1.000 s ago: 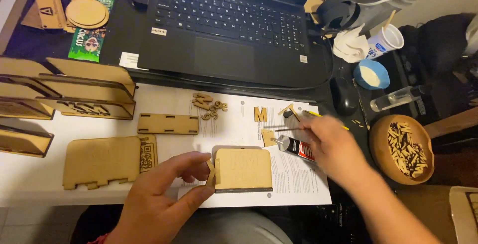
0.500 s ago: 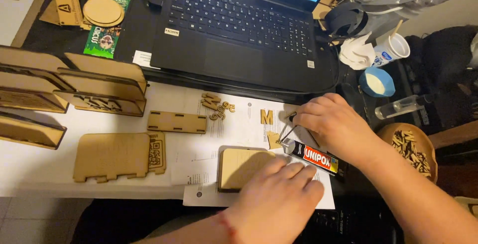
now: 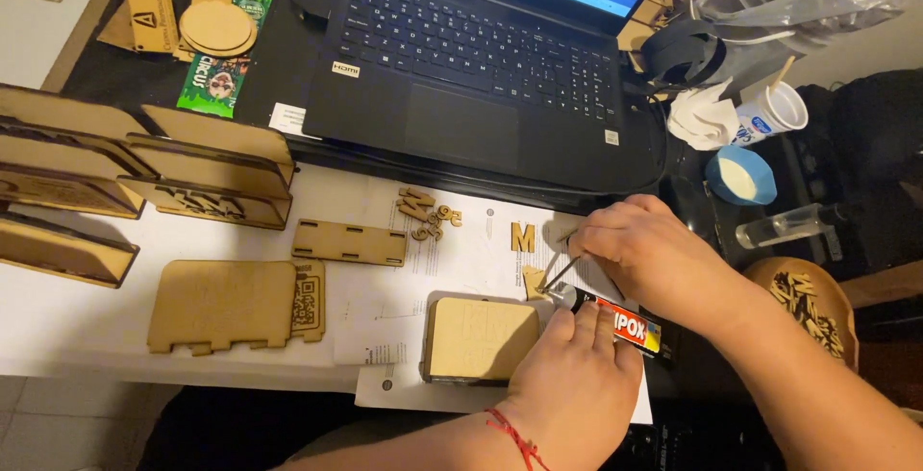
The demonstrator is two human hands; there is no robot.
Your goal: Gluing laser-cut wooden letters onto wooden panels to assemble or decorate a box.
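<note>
glue tube (image 3: 620,322) pinched under left fingers (image 3: 586,322); right fingers (image 3: 601,240) pinch a thin stick (image 3: 561,271).

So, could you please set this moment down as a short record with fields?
Left hand: holds a glue tube near its nozzle end
Right hand: grips a thin metal tool at the tube's tip
Beside the tube: wooden panel flat on a printed sheet
On the sheet: wooden letter M, small wooden letters
Behind: open laptop
Right edge: bowl of wooden pieces
</note>
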